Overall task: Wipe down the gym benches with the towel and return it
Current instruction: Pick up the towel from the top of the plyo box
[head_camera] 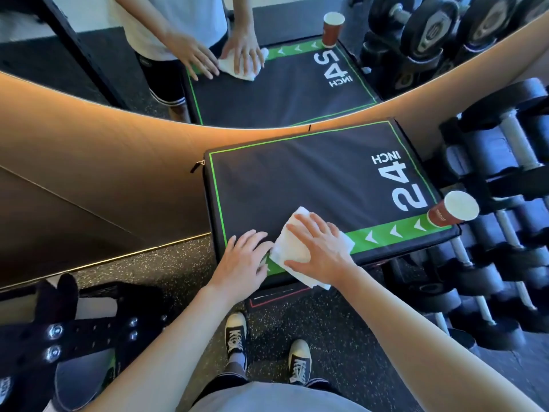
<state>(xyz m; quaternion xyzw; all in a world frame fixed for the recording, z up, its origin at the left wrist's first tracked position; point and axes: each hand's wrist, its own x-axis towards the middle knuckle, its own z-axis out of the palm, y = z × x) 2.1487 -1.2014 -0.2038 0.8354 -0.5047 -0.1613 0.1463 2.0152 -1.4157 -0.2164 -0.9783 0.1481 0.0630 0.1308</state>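
A black padded box [312, 179] with green trim and a white "24 INCH" mark stands in front of me against the wall. On its near edge lies a crumpled white towel [289, 248]. My right hand [320, 248] presses flat on the towel with spread fingers. Just left of the towel, my left hand [243, 260] rests flat on the box's near left corner, fingers straight and touching the towel's edge.
A red paper cup [453, 209] stands on the box's near right corner. A rack of black dumbbells [505, 203] fills the right side. A mirror [267, 69] above the wooden wall band reflects the scene. Black gym equipment [59, 337] sits at lower left on speckled flooring.
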